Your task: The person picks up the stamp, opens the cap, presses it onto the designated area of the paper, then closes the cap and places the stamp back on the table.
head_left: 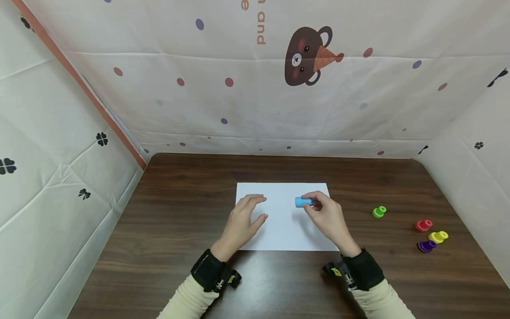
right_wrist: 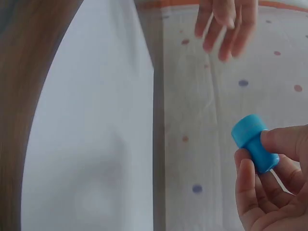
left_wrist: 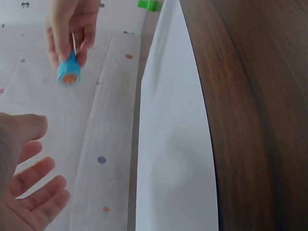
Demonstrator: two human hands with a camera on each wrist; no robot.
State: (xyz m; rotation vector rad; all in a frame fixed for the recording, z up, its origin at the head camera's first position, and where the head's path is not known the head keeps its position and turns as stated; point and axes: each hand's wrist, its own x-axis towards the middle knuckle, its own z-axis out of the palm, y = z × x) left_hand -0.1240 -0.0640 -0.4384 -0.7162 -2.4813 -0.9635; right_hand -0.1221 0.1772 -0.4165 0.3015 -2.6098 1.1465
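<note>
A blue toy stamp [head_left: 301,202] is pinched between the thumb and fingers of my right hand [head_left: 327,217], held above a white sheet of paper [head_left: 279,230]. Its wide end points left toward my other hand, and in the left wrist view the stamp [left_wrist: 69,72] shows an orange-brown patterned face. My left hand [head_left: 240,226] hovers over the paper's left side, fingers spread and holding nothing. The right wrist view shows the narrow handle of the blue stamp [right_wrist: 261,151] within the right fingers.
Right of the paper a green stamp [head_left: 379,212] stands on the brown wooden table [head_left: 179,221]. Farther right are a red stamp [head_left: 423,225], a yellow stamp [head_left: 438,237] and a purple stamp [head_left: 426,246], close together. Patterned white cloth [head_left: 255,102] hangs behind the table.
</note>
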